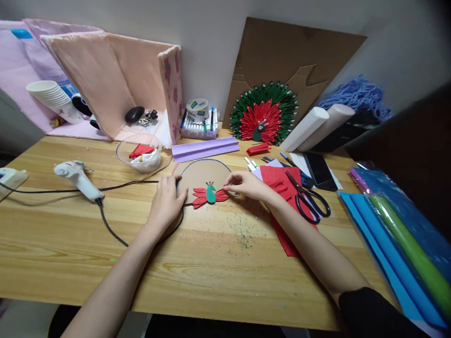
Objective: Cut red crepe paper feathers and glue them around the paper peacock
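A brown cardboard half-disc (200, 176) with a blue rim lies mid-table. On its near edge sits a small green peacock cut-out (210, 192) with red paper feathers (199, 197) fanned to both sides. My left hand (165, 202) rests flat on the disc's left edge, fingers spread. My right hand (243, 184) pinches a red feather at the peacock's right side.
A white glue gun (78, 177) with a black cord lies to the left. Scissors (307, 197) rest on red paper (282, 185) at the right. A clear bowl (139, 155), marker box (199, 126), finished peacock fan (264, 115), phone (319, 170) and blue paper rolls (394, 234) surround them.
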A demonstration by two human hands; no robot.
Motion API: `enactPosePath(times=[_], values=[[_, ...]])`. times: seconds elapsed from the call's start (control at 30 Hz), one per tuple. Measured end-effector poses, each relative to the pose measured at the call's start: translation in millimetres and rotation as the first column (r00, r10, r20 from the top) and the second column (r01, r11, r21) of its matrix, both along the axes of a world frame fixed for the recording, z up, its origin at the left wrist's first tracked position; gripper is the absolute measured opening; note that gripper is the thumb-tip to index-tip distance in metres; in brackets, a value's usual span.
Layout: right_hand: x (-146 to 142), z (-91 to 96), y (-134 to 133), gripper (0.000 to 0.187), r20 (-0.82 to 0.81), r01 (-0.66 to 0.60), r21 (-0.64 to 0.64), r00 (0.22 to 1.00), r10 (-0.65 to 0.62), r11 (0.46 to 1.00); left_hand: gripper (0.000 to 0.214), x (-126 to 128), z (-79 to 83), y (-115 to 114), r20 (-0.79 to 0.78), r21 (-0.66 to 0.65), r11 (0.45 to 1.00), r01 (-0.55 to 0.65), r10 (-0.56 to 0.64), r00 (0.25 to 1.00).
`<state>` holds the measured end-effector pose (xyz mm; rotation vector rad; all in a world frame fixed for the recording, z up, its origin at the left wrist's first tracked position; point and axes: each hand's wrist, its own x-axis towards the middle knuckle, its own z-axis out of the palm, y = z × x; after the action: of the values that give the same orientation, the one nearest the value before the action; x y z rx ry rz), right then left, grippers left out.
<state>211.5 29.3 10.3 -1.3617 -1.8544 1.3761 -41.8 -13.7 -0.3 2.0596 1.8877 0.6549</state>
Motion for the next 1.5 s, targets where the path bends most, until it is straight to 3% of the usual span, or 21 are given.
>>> enactPosePath(times=[0.77, 0.9, 1.0, 1.1, 1.17, 1.23, 1.37, 1.5], values=[[-12, -9.0, -9, 0.005, 0.122, 0.042, 0.153, 0.991, -0.061, 0.987, 0.036, -1, -1.6, 0, 0.002, -0.003, 1.0, -0.013, 0.013, 1.0], [-12, -8.9, -10, 0.006, 0.116, 0.044, 0.15, 0.991, -0.061, 0.988, 0.035, -1, -1.4, 0, 0.004, 0.026, 1.0, -0.007, 0.007, 1.0], [-12, -8.8, -9, 0.008, 0.117, 0.041, 0.152, 0.991, -0.059, 0.988, 0.03, 5, 4.3, -4, -0.023, 0.14, 0.99, -0.024, 0.027, 0.999], [-11, -9.5, -7, 0.011, 0.132, 0.044, 0.171, 0.989, -0.067, 0.984, 0.026, 19, 11.9, -12, -0.054, 0.274, 0.954, 0.122, -0.112, 0.992], [-10, -9.8, -5, 0.014, 0.146, 0.048, 0.193, 0.986, -0.077, 0.98, 0.028, 31, 13.8, -17, -0.111, 0.26, 0.906, 0.334, -0.316, 0.942], [-9, -9.6, -5, 0.017, 0.154, 0.053, 0.217, 0.984, -0.088, 0.975, 0.032, 41, 12.0, -22, -0.181, 0.204, 0.856, 0.474, -0.443, 0.878], [-3, -7.6, -18, 0.015, 0.14, 0.068, 0.339, 0.983, -0.122, 0.938, 0.038, 50, 4.3, -24, -0.258, 0.154, 0.818, 0.554, -0.508, 0.822], [5, -6.6, -37, 0.013, 0.147, 0.015, 0.522, 0.983, -0.108, 0.853, 0.04, 49, 1.7, -23, -0.257, 0.135, 0.807, 0.575, -0.532, 0.807]])
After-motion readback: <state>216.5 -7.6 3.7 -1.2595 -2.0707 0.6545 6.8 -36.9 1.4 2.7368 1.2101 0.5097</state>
